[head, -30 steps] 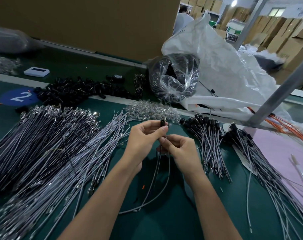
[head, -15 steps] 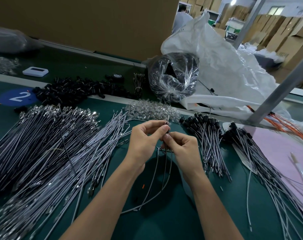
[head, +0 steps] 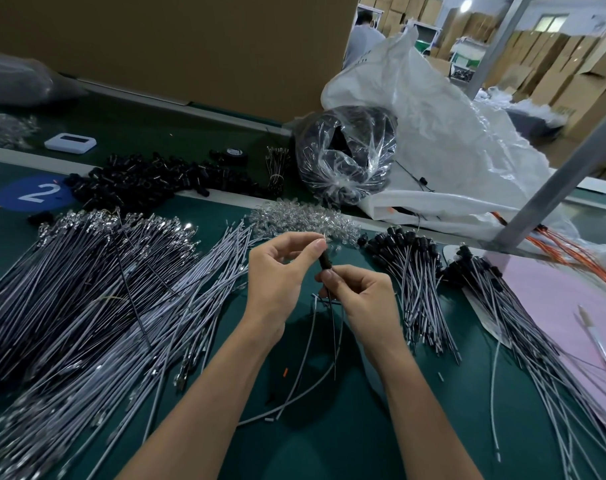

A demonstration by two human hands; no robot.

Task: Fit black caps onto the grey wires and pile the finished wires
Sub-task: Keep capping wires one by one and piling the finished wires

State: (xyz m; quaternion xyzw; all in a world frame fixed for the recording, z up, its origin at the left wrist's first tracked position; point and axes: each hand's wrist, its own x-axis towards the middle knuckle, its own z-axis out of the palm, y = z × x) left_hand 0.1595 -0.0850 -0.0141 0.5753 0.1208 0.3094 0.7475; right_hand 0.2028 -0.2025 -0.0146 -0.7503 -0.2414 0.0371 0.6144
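Over the green table, my left hand (head: 279,271) pinches the top of a small black cap (head: 325,260) between thumb and forefinger. My right hand (head: 362,297) pinches the grey wire (head: 324,344) just below the cap; the wire hangs down and curves onto the table. A big heap of uncapped grey wires (head: 87,292) lies to the left. Two piles of capped wires (head: 416,271) sit right of my hands. Loose black caps (head: 149,181) are heaped at the back left.
Clear small parts (head: 301,220) lie heaped just behind my hands. A plastic bag of black parts (head: 346,157) and a white sack (head: 450,143) stand behind. A slanted metal post (head: 544,199) crosses the right side over a pink sheet (head: 571,306). A person stands far back.
The hands have drawn slightly apart: the black cap now shows between the left fingertips and the right hand, which sits lower on the wire.
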